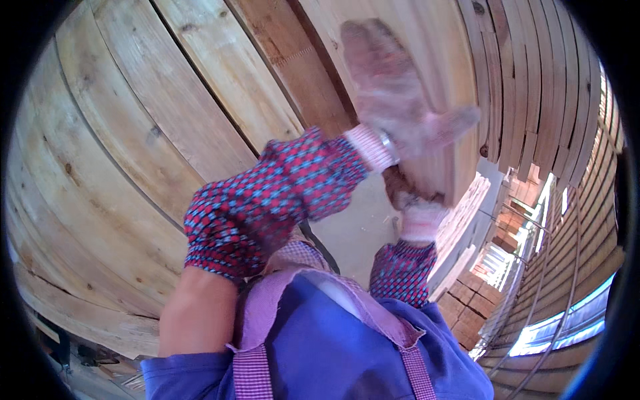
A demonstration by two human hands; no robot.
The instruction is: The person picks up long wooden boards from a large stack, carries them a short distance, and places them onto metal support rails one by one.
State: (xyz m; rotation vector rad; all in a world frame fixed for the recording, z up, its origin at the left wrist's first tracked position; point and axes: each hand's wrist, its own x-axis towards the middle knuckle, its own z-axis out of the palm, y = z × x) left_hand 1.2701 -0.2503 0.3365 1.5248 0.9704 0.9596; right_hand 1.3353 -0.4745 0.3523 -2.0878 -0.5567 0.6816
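My left hand [393, 93], in a worn pinkish work glove, lies flat on a wide wooden board [443, 60], its fingers stretched out together and its thumb spread to the right. A checked red and blue sleeve cover [273, 187] wraps that forearm. Below it, my right hand [402, 191], also gloved, is closed around the near end of the same board. Most of the right hand's fingers are hidden behind the wood. The board is slightly blurred and its far end runs out of view at the top.
Long pale planks [127, 100] lie side by side on the left, with a browner plank [293, 60] beside them. Stacked board edges [533, 80] rise at the upper right. Wood blocks [473, 297] and a metal-barred slatted wall [567, 253] stand at the right.
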